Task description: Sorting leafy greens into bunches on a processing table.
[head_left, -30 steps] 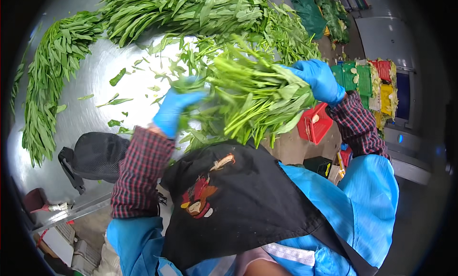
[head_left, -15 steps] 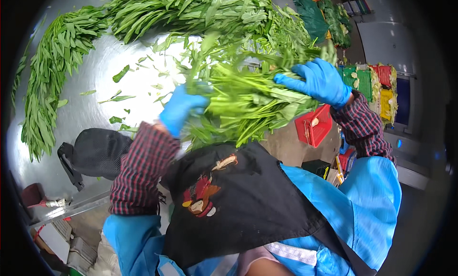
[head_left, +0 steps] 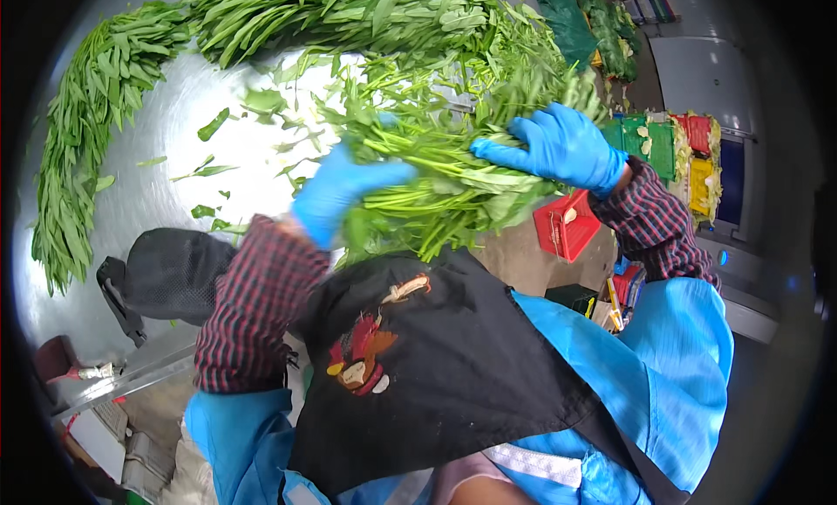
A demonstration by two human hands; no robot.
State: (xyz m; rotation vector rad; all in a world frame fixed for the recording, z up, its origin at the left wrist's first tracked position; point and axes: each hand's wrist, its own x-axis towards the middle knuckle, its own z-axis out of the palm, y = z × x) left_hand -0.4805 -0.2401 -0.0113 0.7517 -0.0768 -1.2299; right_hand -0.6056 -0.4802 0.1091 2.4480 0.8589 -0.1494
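A loose bunch of water spinach point(head_left: 453, 182) lies crosswise in front of me, its pale stems toward the left and its leaves toward the right. My right hand point(head_left: 567, 149), in a blue glove, is closed over the leafy right part, with the thumb pointing left along it. At the stem end, my left hand point(head_left: 342, 189), gloved the same way, wraps round the stems with the thumb over them and a fingertip showing behind. A blurred leaf point(head_left: 264, 101) is in the air or just above the metal table point(head_left: 166, 204).
A large heap of the same greens point(head_left: 349, 21) covers the table's far side, with another pile point(head_left: 96, 112) along the left. Leaf scraps lie between. A black mesh bag point(head_left: 179, 274) sits at the near left edge. On the floor at right stands a red basket point(head_left: 567, 228).
My left hand has shifted a little right, its thumb now across the stems. My right hand has moved slightly left along the bunch. A blurred leaf now shows left of the bunch.
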